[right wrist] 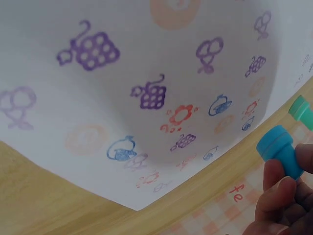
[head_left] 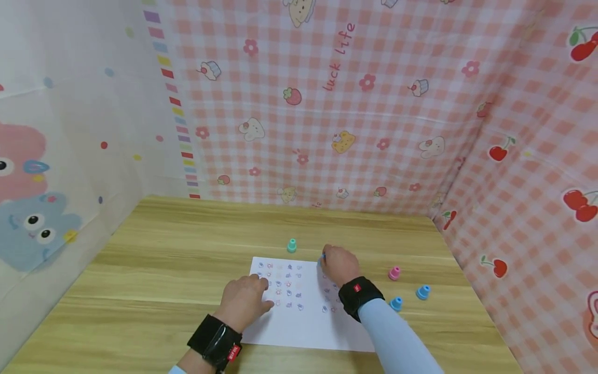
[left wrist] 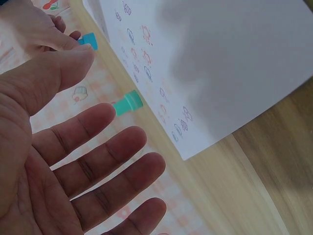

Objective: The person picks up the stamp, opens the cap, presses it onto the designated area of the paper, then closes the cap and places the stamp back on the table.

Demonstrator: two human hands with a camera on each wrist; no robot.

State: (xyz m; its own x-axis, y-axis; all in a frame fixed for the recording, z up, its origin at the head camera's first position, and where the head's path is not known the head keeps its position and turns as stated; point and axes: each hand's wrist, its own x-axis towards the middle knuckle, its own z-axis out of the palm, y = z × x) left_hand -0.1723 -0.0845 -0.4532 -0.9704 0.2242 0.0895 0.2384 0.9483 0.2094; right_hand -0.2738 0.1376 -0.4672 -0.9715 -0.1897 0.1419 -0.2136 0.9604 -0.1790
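My right hand [head_left: 341, 264] pinches a small blue toy stamp [right wrist: 279, 149] between thumb and fingers, near the top edge of a white sheet of paper [head_left: 299, 330]. In the right wrist view the stamp's wide end stands apart from the paper. Printed rows of grapes, cherries, red splashes, blue fruit and pale orange rings cover much of the sheet. My left hand [head_left: 245, 300] is over the sheet's left side, its fingers spread and relaxed, holding nothing [left wrist: 98, 166]. Past the top edge stands a green stamp [head_left: 291, 246].
To the right of the sheet stand a pink stamp [head_left: 394, 273] and two blue stamps, one farther right [head_left: 423, 292] and one beside my right forearm [head_left: 396, 304]. The wooden table [head_left: 187, 234] meets checked cloth walls [head_left: 317, 114] at the back and right.
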